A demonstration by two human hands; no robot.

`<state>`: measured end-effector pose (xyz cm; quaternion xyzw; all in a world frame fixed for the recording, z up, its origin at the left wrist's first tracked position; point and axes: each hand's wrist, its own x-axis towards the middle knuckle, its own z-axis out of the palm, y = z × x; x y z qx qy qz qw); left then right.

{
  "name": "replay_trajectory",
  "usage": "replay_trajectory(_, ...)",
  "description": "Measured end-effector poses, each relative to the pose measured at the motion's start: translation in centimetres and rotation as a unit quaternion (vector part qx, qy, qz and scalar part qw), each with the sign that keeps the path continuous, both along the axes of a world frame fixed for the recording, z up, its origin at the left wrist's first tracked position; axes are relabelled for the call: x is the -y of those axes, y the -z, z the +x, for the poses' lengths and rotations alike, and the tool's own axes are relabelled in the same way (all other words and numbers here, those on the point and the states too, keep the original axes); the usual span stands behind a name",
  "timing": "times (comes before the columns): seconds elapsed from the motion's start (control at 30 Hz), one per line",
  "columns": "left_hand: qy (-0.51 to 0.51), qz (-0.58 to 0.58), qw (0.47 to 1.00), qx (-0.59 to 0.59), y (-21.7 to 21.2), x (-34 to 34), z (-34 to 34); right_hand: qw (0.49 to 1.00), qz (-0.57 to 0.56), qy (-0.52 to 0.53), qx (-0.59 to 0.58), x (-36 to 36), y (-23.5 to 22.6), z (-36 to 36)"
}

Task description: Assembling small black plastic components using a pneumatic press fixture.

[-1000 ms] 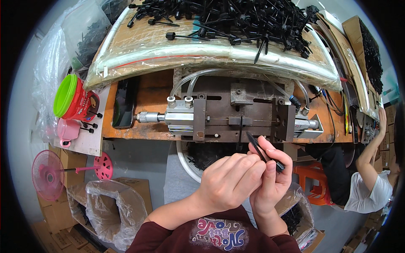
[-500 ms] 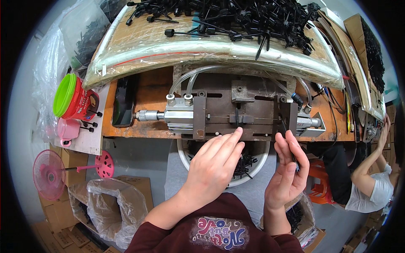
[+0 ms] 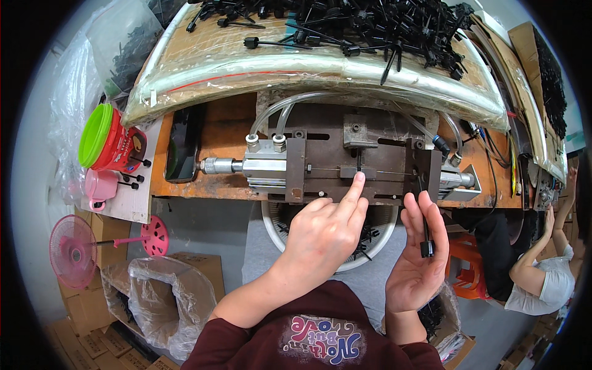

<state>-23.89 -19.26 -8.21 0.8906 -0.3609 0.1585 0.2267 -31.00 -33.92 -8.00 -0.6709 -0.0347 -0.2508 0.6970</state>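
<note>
1. Head view, left hand (image 3: 324, 231): we see the index finger extended, its tip touching the small metal block (image 3: 348, 174) beside a black rod (image 3: 359, 158); the other fingers bend, and we cannot tell whether they enclose anything.
2. Head view, right hand (image 3: 419, 262): we find half-curled fingers holding a black stemmed part (image 3: 427, 248), its head near the palm.
3. Well beyond all fingertips, we note a black heap (image 3: 376, 28).
</note>
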Motion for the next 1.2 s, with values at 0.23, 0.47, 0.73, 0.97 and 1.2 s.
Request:
replay_trajectory(0.23,-0.004,0.012,1.0,0.017,0.0,0.2,0.2,0.999,-0.033,0.016,0.009,0.2,-0.1,-0.1)
replay_trajectory(0.47,-0.003,0.033,0.999,0.022,-0.5,0.2,0.2,0.996,-0.066,0.011,0.059,0.5,-0.1,0.4)
replay_trajectory(0.73,0.006,0.028,0.999,0.02,-0.4,0.0,0.3,0.942,-0.312,0.102,0.06,1.6,-1.1,0.8)
replay_trajectory(0.97,0.019,0.015,1.0,-0.011,-0.5,-0.8,-0.4,0.911,-0.401,0.077,0.059,1.9,-1.0,2.4)
replay_trajectory(1.2,0.123,-0.043,0.978,-0.163,1.3,-3.6,-3.2,0.856,-0.516,-0.002,0.042,1.2,0.3,3.6)
